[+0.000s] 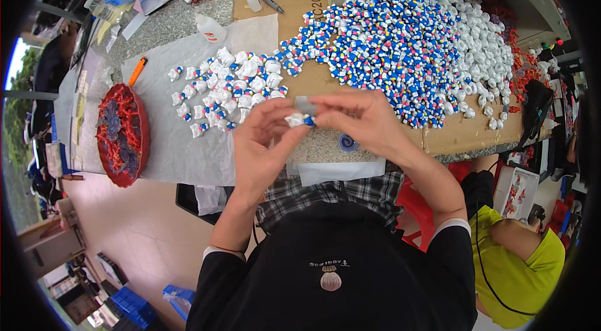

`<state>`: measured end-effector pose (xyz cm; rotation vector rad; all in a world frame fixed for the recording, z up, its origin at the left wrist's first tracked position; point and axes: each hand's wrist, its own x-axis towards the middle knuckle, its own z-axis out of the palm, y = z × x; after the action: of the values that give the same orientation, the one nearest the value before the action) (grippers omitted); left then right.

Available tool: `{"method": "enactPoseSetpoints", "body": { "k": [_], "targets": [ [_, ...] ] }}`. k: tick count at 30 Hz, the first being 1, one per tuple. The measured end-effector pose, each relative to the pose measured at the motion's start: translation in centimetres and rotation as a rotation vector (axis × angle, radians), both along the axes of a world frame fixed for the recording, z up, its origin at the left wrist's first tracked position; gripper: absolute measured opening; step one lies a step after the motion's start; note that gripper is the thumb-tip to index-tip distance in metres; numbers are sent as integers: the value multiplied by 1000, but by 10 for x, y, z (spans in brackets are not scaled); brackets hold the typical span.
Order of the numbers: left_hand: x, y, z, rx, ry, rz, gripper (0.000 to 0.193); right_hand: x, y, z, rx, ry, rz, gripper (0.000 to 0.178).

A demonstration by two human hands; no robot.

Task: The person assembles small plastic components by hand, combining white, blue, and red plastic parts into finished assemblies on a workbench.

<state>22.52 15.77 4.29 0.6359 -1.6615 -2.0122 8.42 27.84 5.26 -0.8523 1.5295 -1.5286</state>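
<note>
Above the table's near edge, both my hands meet at a small figurine (294,119) with a white upper part and a blue end. My left hand (266,140) is closed, pinching its white part between thumb and fingers. The fingers of my right hand (366,119) are closed at the blue end. A small pale grey piece (305,104) shows between the fingertips; which hand holds it is unclear. Left of my hands, several similar white-and-blue figurines (225,83) lie on a pale sheet (156,137). A small round tub of dark blue stuff (348,142) stands below my right hand.
A big heap of small blue pieces (394,49) covers the cardboard (463,140) ahead right, with white pieces (482,49) beyond. At left sits a red bowl (143,143) of red and purple bits beside an orange cutter (138,71). A white bottle (210,28) lies farther back. Someone in yellow (526,274) sits right.
</note>
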Motion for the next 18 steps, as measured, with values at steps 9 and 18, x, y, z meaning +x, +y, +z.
{"method": "enactPoseSetpoints", "body": {
  "k": [9,18],
  "targets": [
    [6,-74,9,-630,-375,172,22,-25,-74,-38,57,1384,23,11],
    [13,-83,-3,66,72,-124,26,-22,-51,-39,121,1382,66,21]
  ]
}}
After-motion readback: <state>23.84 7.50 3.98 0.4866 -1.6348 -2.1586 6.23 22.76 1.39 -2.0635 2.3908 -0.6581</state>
